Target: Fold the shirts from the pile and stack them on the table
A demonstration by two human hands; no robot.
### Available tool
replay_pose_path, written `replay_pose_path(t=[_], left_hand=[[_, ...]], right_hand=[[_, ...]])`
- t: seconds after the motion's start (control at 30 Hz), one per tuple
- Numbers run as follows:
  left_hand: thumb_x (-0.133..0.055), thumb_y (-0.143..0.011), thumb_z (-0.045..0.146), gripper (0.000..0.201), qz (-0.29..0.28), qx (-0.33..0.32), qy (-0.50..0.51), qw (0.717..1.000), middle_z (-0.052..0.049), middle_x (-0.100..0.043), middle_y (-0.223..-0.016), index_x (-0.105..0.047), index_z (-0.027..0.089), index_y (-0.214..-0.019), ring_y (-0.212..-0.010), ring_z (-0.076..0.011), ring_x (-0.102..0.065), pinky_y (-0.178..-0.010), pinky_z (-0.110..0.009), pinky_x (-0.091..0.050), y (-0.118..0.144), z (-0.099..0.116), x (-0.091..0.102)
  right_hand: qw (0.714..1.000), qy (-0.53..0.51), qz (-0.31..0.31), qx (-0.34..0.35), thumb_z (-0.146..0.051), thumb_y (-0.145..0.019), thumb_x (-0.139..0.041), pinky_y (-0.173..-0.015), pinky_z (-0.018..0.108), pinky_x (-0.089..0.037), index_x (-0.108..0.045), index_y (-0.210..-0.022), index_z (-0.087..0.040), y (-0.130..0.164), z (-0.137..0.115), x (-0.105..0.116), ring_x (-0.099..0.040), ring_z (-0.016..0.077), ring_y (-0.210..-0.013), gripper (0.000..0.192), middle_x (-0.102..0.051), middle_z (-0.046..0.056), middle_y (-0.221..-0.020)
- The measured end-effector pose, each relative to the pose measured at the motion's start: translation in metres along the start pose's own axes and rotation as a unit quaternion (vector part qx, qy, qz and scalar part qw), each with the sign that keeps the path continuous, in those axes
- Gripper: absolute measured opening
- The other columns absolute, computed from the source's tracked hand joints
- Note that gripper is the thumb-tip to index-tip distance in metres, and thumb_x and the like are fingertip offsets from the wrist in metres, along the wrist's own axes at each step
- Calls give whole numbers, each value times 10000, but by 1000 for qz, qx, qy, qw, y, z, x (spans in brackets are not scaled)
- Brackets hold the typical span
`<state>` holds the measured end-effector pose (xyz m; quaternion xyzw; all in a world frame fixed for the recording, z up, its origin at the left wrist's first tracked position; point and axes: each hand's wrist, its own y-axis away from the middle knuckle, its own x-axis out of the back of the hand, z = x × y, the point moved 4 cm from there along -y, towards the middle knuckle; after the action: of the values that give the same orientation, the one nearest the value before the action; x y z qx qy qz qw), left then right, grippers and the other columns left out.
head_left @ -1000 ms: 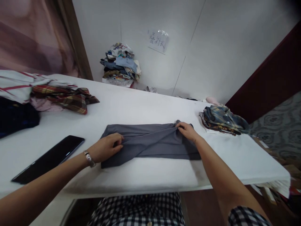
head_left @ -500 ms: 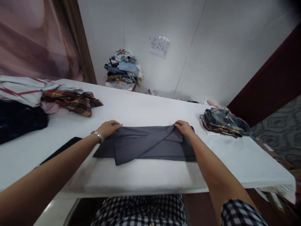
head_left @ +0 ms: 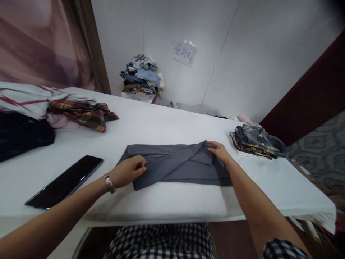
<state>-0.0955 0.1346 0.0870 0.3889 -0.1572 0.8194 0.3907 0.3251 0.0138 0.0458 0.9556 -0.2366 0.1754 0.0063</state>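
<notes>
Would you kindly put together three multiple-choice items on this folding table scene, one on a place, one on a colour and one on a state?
1. Where does the black phone lie on the white table?
A. Left of the left hand
B. On the folded stack at the right
C. Under the garment

2. What colour is the garment under both hands?
A. Red plaid
B. Grey
C. White

3. How is the left hand engaged?
A. Lifted clear of the cloth
B. Resting flat on the phone
C. Fingers closed on the cloth at its left end

Answers:
1. A, since the phone sits on bare tabletop left of the left hand and its wrist.
2. B, since the cloth is plain grey, unlike the plaid shirt far left.
3. C, since the fingers pinch a fold at the left end while the right hand holds the right end.
</notes>
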Motion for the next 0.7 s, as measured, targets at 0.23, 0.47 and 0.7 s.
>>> replay_pose_path(t=[0.23,0.47,0.7], left_hand=[[-699,-572,529,398,116,110,293,943,28,-581,-641,-551,203,-745,-596,-140,-534,-561,-255,-422,-30,-25,45],[-676,-591,476,624,166,193,117,960,-93,-722,-962,-602,159,-1123,-932,-249,-657,-832,-334,-509,-62,-78,35],[-502,-747,317,644,138,101,-103,980,-189,-542,-1353,-482,67,-1341,-1227,-313,-529,-1067,-395,-402,-43,-60,27]], right_hand=[[999,37,31,-12,-380,-627,-681,-682,309,-498,-689,-1034,-165,-5,-10,3,-629,159,-686,460,-716,23,-804],[974,210,87,1,-376,-671,-671,-714,325,-483,-705,-1052,-192,-18,2,-3,-599,177,-684,424,-672,-3,-711],[916,378,120,65,-315,-851,-531,-1012,398,-420,-627,-1233,-160,6,-16,-9,-584,247,-1138,423,-655,129,-1217]])
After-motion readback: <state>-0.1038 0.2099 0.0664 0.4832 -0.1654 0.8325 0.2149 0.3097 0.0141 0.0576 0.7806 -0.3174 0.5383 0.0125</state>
